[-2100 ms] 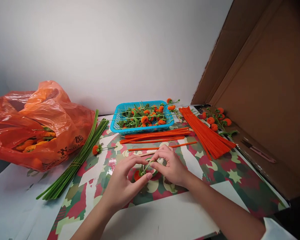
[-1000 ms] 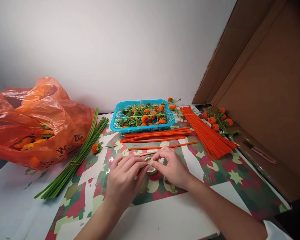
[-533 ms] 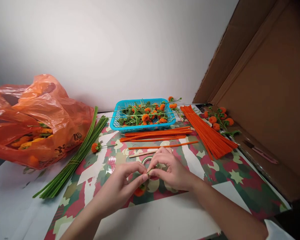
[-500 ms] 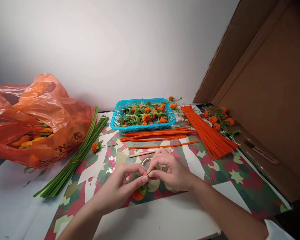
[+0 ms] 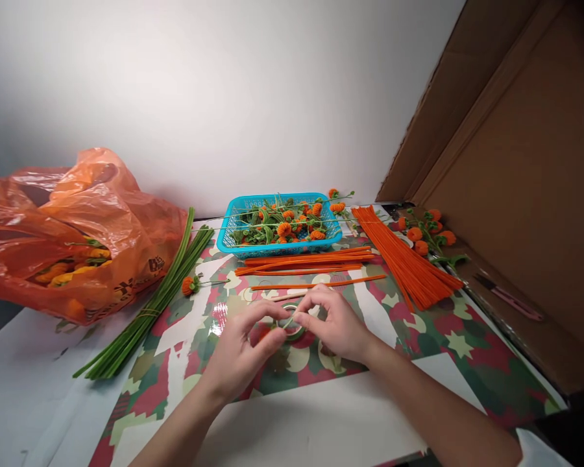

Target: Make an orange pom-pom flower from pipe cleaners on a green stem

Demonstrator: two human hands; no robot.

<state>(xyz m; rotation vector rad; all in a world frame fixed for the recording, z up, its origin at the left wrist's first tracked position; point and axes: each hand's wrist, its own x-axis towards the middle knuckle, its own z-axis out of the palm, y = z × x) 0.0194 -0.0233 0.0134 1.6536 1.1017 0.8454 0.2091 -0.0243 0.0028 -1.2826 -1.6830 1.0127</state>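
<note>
My left hand is curled around a small orange chenille flower, which shows partly between its thumb and fingers. Most of the flower and its green stem is covered by the fingers. Close beside it, my right hand pinches a thin pale green strip of tape between thumb and forefinger. Just under the fingertips lies a roll of green tape on the mat. Behind the hands are a thin wooden stick and a single orange chenille stem.
A blue basket of orange flowers and green pieces stands at the back. Orange stems lie at right, green stems at left beside an orange plastic bag. Another flower lies left; pink-handled tweezers lie far right.
My left hand has turned and risen slightly, and the flower has moved from below it up between thumb and fingers. My right fingertips have drawn slightly away from the left, uncovering the tape roll.
</note>
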